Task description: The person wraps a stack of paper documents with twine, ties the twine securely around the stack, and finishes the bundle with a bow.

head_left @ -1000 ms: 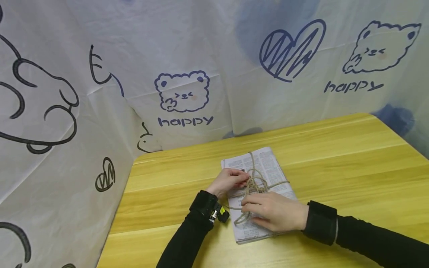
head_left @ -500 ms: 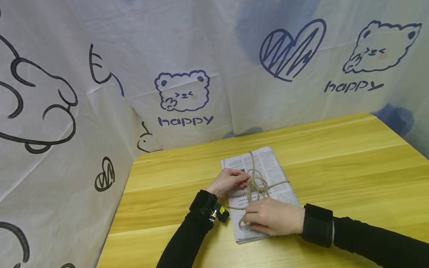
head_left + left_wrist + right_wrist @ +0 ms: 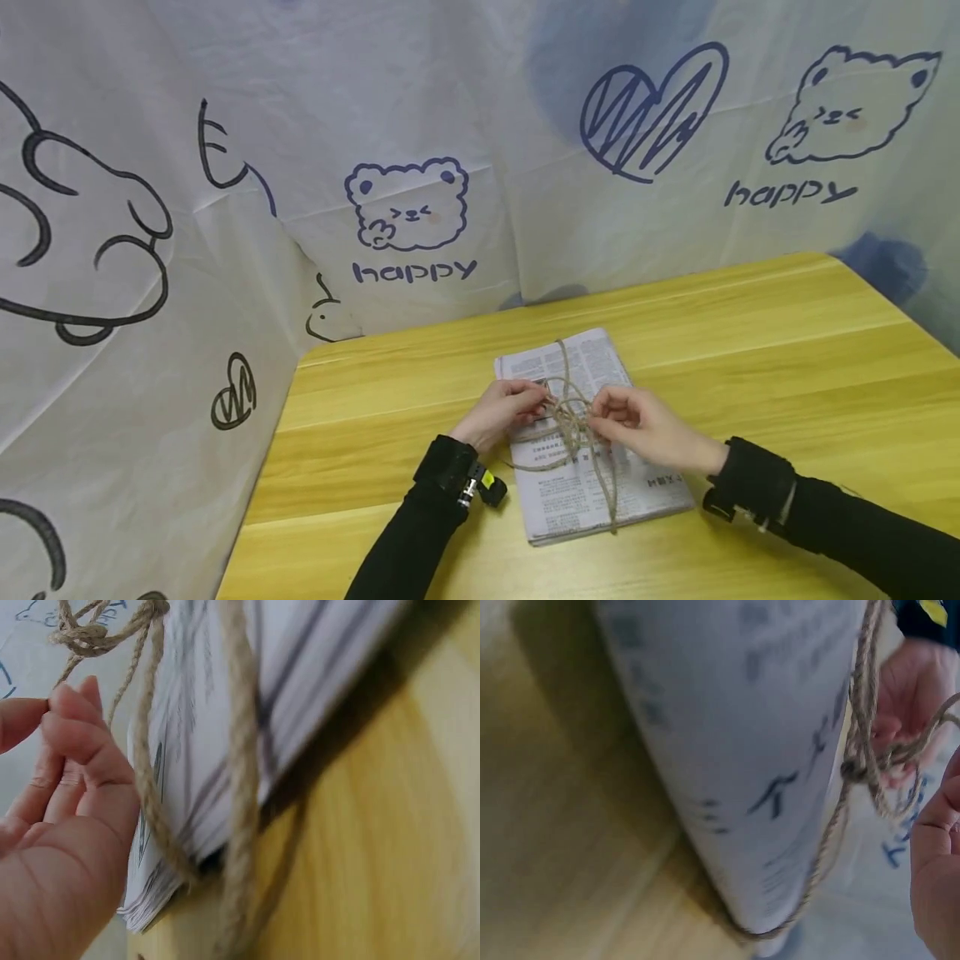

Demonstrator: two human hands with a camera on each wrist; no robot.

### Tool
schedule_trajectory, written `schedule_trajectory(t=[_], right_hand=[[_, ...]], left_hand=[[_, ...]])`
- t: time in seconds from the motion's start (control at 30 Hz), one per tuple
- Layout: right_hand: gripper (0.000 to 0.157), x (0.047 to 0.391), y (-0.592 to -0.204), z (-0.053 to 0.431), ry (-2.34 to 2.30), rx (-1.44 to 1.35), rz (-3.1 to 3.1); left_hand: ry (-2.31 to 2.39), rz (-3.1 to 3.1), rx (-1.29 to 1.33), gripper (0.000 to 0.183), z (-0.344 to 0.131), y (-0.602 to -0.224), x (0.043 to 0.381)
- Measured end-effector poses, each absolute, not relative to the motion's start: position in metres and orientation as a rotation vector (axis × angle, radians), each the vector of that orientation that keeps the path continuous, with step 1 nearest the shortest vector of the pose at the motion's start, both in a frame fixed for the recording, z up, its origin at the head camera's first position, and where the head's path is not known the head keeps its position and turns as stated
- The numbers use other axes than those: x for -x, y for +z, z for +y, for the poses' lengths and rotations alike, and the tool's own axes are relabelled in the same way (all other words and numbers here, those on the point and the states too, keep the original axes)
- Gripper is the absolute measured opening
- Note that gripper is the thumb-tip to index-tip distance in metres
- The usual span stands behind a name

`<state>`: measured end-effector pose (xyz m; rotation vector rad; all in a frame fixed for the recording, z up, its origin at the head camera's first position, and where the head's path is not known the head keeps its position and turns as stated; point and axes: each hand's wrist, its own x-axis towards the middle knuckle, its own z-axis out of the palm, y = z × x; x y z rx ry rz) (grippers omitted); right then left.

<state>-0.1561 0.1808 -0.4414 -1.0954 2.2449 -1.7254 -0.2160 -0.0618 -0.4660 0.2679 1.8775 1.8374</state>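
Note:
A stack of folded newspapers [image 3: 558, 504] lies on the table, bound crosswise with brown twine [image 3: 606, 483]. Loops and a tangle of the twine gather over the middle of the stack. On the left of this tangle, my left hand [image 3: 501, 414] pinches a strand between thumb and fingertips; the left wrist view shows that hand [image 3: 79, 802] just below a knot [image 3: 82, 637]. From the right, my right hand [image 3: 651, 429] pinches a loop of twine with thumb and forefinger. The right wrist view has the knot [image 3: 855, 769] between both hands. One loose strand trails over the front edge.
The yellow wood-grain table [image 3: 787, 367] spreads around the stack. Behind and to the left hangs a white cloth [image 3: 525, 108] with drawn bears, hearts and lettering. Black bands with small cameras [image 3: 491, 490] sit on both wrists.
My right hand has moved up from the lower part of the stack to the tangle's right side and holds twine there. The loose strand now trails straight toward the front edge. My left hand stays nearly in place.

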Motion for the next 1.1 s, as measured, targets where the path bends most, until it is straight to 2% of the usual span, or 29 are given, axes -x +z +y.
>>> schedule_trajectory(t=[0.27,0.5,0.67,0.93,1.1], right_hand=[[0.027,0.174,-0.446,0.196,-1.954,0.664,2.056],[0.021,0.183,-0.445,0.210,-2.105,0.416,1.740],[0.022,0.185,-0.447,0.217,-2.081,0.328,1.706],[0.033,0.187,-0.449,0.219,-1.993,0.233,1.779],[0.038,0.189,-0.449,0.219,-1.902,0.211,1.850]], left_hand=[[1.992,1.665,-0.267,0.026,-0.061,-0.464,0.213],[2.048,1.575,-0.260,0.017,-0.063,-0.462,0.211],[2.020,1.632,-0.257,0.016,-0.066,-0.465,0.210],[1.959,1.744,-0.266,0.021,-0.069,-0.467,0.209],[2.042,1.600,-0.258,0.013,-0.068,-0.465,0.208]])
